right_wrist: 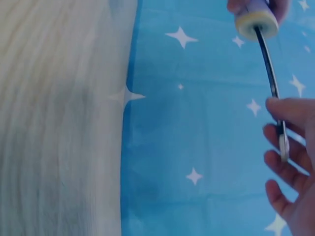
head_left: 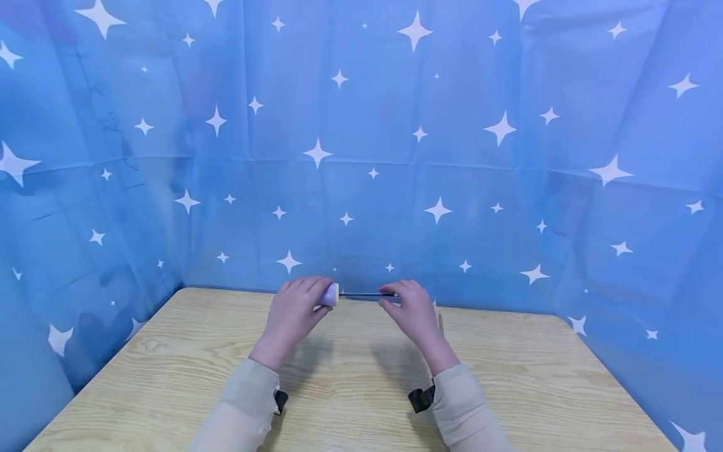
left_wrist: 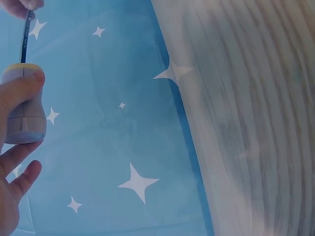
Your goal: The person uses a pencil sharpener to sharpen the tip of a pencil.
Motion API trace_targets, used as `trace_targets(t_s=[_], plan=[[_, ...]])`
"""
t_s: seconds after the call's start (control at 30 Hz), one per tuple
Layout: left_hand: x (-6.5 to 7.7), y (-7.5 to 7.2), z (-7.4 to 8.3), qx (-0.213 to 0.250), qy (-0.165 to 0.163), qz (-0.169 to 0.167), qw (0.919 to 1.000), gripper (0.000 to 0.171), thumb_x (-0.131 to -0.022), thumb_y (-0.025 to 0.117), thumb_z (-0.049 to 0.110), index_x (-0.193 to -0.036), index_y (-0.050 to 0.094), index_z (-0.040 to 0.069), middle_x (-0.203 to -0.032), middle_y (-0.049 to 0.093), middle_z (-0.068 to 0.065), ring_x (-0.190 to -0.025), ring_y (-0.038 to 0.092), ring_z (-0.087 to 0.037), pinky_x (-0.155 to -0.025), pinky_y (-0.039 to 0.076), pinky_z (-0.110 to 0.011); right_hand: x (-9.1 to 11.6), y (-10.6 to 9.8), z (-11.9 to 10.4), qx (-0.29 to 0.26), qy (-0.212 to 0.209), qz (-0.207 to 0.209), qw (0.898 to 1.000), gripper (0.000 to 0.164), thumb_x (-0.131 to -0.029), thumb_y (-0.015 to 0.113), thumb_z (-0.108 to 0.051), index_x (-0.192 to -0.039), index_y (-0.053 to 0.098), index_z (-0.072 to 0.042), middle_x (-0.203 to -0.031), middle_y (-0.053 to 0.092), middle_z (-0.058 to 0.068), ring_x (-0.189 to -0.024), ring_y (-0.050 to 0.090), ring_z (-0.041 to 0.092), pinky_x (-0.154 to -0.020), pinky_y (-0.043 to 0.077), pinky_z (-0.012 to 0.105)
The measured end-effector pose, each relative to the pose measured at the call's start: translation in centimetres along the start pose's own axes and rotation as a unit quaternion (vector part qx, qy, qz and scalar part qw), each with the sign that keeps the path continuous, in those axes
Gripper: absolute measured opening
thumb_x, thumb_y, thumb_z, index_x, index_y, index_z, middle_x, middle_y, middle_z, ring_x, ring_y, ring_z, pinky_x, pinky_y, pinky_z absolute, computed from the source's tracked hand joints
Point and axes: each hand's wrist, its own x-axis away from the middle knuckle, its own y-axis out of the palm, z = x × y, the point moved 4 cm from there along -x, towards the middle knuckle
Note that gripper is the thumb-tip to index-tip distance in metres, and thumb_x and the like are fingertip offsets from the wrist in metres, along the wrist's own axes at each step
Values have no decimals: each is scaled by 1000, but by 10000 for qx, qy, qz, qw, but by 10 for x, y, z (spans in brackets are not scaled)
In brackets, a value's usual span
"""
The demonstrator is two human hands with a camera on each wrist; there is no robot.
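My left hand (head_left: pixel 295 311) grips a small lilac pencil sharpener (left_wrist: pixel 27 108) with a pale yellow rim, its thumb along the side. A dark, slim pencil (head_left: pixel 361 294) runs level from the yellow end across to my right hand (head_left: pixel 417 317). In the right wrist view, thumb and fingers pinch the pencil (right_wrist: pixel 268 64) near its far end, and a pale tip pokes out past them. The pencil's other end is hidden inside the sharpener. Both hands hold these things raised near the table's back edge.
The wood-grain table (head_left: pixel 350 389) spreads beneath both forearms. A blue curtain (head_left: pixel 384 125) with white stars hangs close behind it and at both sides. A thin tan strip (head_left: pixel 440 323) shows beside the right wrist, on the table.
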Motion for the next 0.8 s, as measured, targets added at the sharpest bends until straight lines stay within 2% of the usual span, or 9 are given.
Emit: trace_targets(t_s=[0.13, 0.3, 0.6, 0.8], plan=[[1, -2, -4, -5, -50, 13, 10000, 53, -74, 86, 22, -122, 65, 16, -115, 68, -2, -104, 62, -24, -82, 50, -41, -1, -4, 6, -413, 69, -23, 9991, 15, -85, 75, -17, -101, 75, -17, -95, 68, -4, -90, 58, 17, -75, 52, 38], [2, -1, -5, 19, -7, -1, 10000, 53, -74, 86, 23, -122, 65, 16, -114, 68, -1, -104, 62, -24, -81, 50, -41, -2, -3, 12, -778, -46, 49, 9969, 13, -85, 75, -13, -98, 75, -16, -91, 66, -6, -87, 57, 15, -73, 53, 38], [2, -1, -2, 22, 89, 91, 9999, 50, -74, 85, 20, -121, 66, 14, -114, 68, -2, -104, 62, -24, -85, 50, -41, 1, -4, 12, -661, -194, 6, 9976, 6, -87, 74, -14, -92, 74, -15, -86, 65, -8, -81, 56, 11, -69, 50, 33], [0, -2, 1, 41, 214, 275, 9994, 49, -74, 85, 18, -119, 67, 14, -112, 68, -2, -103, 62, -23, -84, 50, -41, 3, -6, 12, -751, -32, -113, 9971, 6, -89, 72, -15, -94, 73, -14, -87, 63, -7, -77, 56, 10, -67, 51, 32]])
